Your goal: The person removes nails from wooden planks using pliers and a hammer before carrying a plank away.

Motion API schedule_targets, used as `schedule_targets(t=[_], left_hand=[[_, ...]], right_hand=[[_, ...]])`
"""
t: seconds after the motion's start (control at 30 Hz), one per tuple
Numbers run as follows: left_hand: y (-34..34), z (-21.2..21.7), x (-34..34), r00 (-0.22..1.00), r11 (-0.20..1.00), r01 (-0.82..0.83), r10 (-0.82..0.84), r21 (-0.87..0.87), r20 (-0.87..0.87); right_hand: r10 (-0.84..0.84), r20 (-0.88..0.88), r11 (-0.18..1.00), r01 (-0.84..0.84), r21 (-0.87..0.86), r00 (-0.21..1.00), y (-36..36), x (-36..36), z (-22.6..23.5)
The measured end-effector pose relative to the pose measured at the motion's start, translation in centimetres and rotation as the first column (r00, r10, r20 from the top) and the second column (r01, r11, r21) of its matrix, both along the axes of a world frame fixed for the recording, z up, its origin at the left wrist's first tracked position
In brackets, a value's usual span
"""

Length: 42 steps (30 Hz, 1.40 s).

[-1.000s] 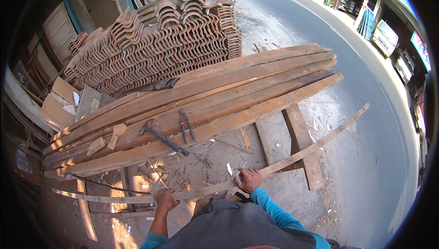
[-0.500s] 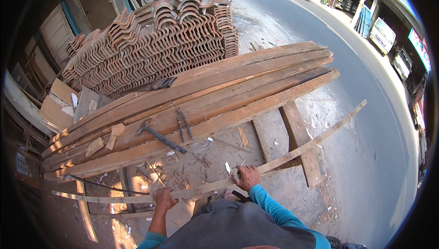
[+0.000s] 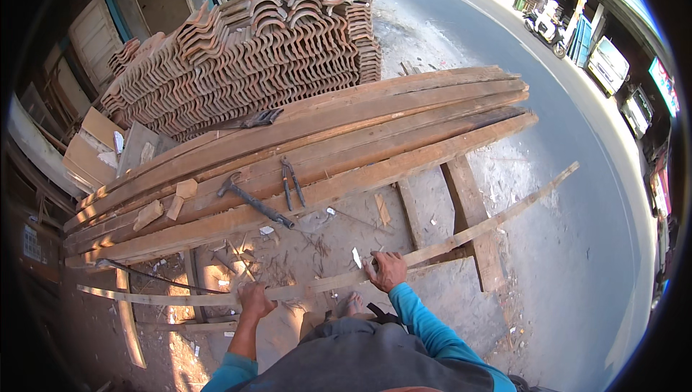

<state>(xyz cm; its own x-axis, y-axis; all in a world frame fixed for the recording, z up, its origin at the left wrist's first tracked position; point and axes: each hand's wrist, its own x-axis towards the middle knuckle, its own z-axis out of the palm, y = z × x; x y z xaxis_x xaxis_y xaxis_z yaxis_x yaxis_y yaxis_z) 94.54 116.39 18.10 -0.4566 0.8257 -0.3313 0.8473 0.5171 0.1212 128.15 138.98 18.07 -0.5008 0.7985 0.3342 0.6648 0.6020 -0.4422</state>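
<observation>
"Look, the scooter has rolled farther along the road!"

"What are the hands doing?"

"The left hand and right hand both hold the long wood strip."

"Where is it?"

"In front of the person, near the big beams."
</observation>
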Motion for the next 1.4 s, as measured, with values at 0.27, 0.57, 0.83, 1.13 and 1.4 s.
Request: schedule_targets(t=[0.27, 0.57, 0.83, 1.13, 1.4], left_hand=[[-2.2, 1.5, 2.5, 0.99, 0.959, -0.008, 0.048, 0.284, -0.134], [-21.2, -5.7, 13.8, 0.788, 0.898, -0.414, 0.273, 0.147, 0.552], [-50.0, -15.3, 23.8, 0.305, 0.468, -0.797, 0.858, -0.383, 0.414], [-55.1, -20.2, 29.0, -0.056, 0.131, -0.954, 0.808, -0.27, 0.587], [-53.2, -24.6, 27.7, 0.266, 0.394, -0.919, 0.6, 0.011, 0.754]], right_hand=[[0.037, -0.112, 0.995, -0.047, -0.089, 0.993, -0.1, -0.9, 0.5], [0.112, -0.142, 0.959, -0.145, -0.245, 0.984, -13.5, -0.3, 0.3], [0.723, 0.11, 0.498, -0.404, -0.767, 0.682, -26.0, 0.4, -6.3], [0.729, 0.132, 0.53, -0.432, -0.73, 0.672, -30.6, -5.4, -5.0], [0.821, 0.54, 0.567, -0.389, -0.726, 0.187, -28.2, -7.7, -23.3]])
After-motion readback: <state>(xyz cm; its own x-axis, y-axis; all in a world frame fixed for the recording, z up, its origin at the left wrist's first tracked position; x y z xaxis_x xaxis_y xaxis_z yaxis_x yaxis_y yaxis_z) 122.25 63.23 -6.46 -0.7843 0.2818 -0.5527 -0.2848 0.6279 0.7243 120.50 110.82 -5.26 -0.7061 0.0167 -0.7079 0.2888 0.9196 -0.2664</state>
